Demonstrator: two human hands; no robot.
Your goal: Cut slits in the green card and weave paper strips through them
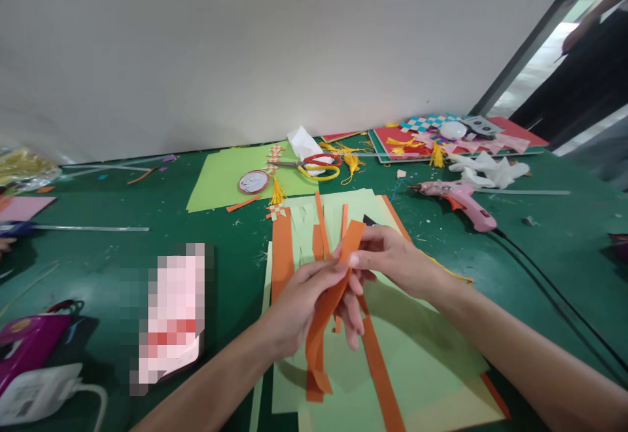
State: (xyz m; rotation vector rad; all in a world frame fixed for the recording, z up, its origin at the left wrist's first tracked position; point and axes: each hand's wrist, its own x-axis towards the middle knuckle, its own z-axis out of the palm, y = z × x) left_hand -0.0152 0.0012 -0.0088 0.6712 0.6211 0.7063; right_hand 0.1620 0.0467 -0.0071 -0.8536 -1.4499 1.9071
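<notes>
Between my two hands an orange paper strip is pinched near its upper end, its lower part hanging curved below. My left hand grips it with the thumb on top. My right hand pinches the same strip from the right, close to my left fingertips. Under both hands lie pale green sheets with more orange strips and narrow pale green strips on them. A small checkered paper piece rests at the sheets' upper left corner.
Scissors, a round disc and a yellow tassel lie on a bright green sheet. A pink glue gun with its cable is at right. A blurred pink object and a white plug are at left.
</notes>
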